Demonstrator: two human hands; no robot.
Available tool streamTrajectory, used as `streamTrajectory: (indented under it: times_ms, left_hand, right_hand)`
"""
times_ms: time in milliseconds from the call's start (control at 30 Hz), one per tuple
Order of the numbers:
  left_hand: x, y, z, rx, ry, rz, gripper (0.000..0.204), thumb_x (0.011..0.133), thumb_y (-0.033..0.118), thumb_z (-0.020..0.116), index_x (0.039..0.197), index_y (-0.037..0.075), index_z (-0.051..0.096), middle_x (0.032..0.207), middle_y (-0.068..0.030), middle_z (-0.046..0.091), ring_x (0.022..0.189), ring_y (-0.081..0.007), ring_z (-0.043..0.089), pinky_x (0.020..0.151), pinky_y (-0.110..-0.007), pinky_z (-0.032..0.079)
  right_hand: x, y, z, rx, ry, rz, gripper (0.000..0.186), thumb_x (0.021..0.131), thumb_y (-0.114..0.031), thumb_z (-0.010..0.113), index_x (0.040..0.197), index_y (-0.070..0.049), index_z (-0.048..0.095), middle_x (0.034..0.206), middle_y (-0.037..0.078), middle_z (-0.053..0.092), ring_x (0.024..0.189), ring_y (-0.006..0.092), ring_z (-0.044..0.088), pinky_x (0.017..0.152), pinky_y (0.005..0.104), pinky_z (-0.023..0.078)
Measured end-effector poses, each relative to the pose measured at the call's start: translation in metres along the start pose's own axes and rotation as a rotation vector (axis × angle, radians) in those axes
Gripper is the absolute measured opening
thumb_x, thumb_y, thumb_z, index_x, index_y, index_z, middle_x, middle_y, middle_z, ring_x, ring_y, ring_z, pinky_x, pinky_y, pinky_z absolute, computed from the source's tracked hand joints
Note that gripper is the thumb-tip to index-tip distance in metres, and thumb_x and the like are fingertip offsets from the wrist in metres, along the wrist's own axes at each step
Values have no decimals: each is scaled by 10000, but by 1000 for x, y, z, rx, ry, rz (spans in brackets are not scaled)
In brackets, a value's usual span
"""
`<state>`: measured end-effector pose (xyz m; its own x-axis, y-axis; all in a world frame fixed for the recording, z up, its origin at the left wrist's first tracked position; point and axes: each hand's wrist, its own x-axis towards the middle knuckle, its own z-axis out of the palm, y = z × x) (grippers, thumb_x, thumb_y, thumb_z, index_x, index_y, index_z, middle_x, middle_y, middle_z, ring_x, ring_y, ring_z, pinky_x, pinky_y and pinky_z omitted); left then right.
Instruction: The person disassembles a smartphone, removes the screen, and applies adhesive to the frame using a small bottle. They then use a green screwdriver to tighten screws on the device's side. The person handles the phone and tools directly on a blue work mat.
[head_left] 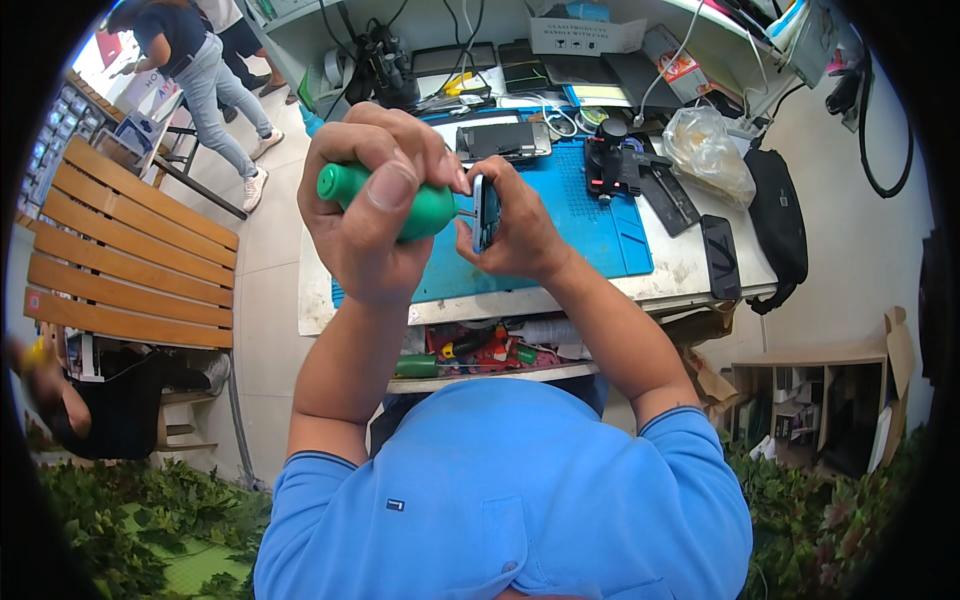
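Note:
My left hand (365, 205) is closed around a green rubber blower bulb (428, 212) with a small hole in its rear end. Its thin metal nozzle (465, 212) points right, at or very near a phone (486, 215). My right hand (520, 215) grips that phone by its edges, standing it on its side above the blue work mat (600, 250). The phone is seen almost edge-on, so most of its face is hidden. Behind my hands, another phone part with a dark and silver face (500, 140) lies on the mat.
A black clamp-like device (612, 160), a clear plastic bag (708, 155), a dark phone (720, 257) and a black pouch (776, 225) lie at the right. An open drawer (490, 350) of tools sits below the bench edge. A wooden bench (135, 240) and other people are at left.

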<state>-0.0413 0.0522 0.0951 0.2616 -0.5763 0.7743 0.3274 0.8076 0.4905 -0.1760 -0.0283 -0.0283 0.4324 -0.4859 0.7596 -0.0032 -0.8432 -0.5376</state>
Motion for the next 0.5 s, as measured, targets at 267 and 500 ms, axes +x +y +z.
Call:
streamTrajectory:
  times_ms: [267,500]
  left_hand:
    - [-3,-3,-23,-52,-144,-116,151,1036,108,565,909,55,502,802,-69,475,699,-152,491,621,-329,547]
    - [-9,-4,-23,66,-174,-121,159,1038,128,592,914,59,519,843,-78,523,738,-156,525,641,-339,550]
  right_hand:
    - [0,-1,0,5,-21,-18,640,722,-22,838,1284,-55,534,1087,167,589,978,388,648,853,442,559]
    - [2,-3,0,17,-12,-29,674,693,-16,838,1290,-61,530,1065,179,578,981,420,636,849,473,551]
